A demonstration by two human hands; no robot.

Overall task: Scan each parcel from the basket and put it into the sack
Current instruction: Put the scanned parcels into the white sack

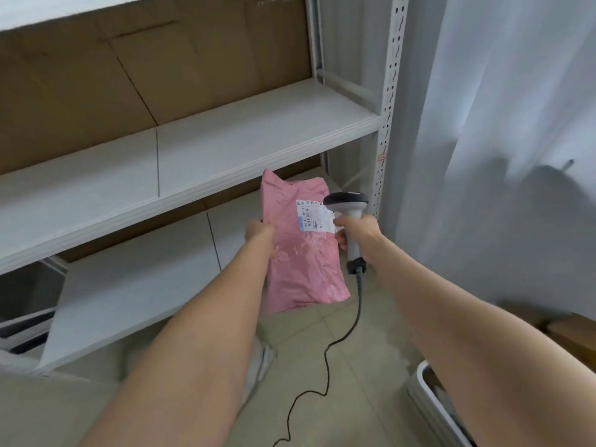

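One pink poly mailer (303, 259), left hand (259, 229) gripping its edge; right hand (358, 232) clasping barcode scanner (348, 206) beside the label (312, 217). Step: scanning. Next: sack, not visible.

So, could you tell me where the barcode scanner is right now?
In the head view, right of centre: the right hand grips the scanner, its head beside the white label on the pink parcel.

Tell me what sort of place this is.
Probably a parcel storeroom or small warehouse: metal shelving, a pink parcel with a shipping label in the left hand, and a corded barcode scanner gripped by the right hand.
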